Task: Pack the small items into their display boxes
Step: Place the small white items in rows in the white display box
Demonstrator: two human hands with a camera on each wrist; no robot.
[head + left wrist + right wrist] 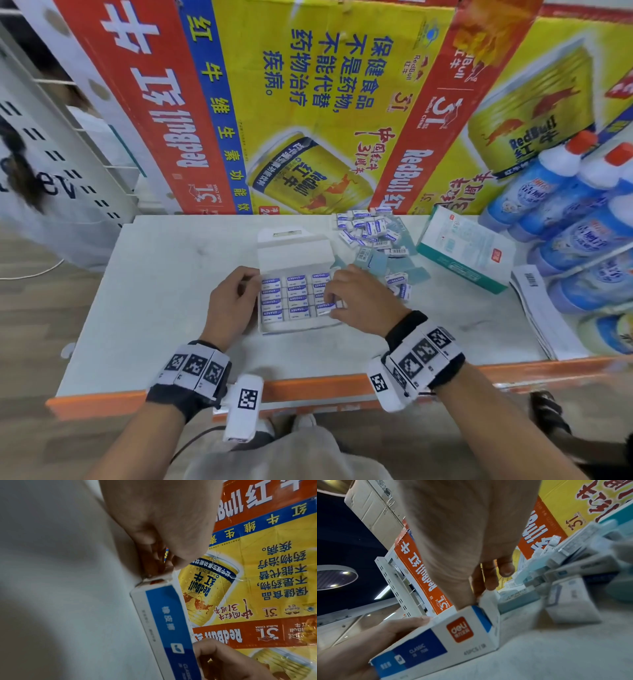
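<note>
Box: display box (294,301) sits between both hands, its long axis running away from the person.
Left hand (233,301): fingers curled round the box's left wall.
Right hand (363,301): fingers pinching an eraser (337,304) at the right column.
Nearer the pile (373,233): right hand.

Two bare forearms, each wearing a wide black fabric wrist strap. On the left wrist strap (191,378) sit three white square tiles printed with black-and-white coded markers; the right wrist strap (424,356) carries a similar row. A small white box-shaped camera unit (244,407) bearing its own marker hangs beneath the left wrist, another white box-shaped unit (388,385) beneath the right. A thin dark cable seems to trail from the left unit. Light grey clothing (291,455) shows below.
</note>
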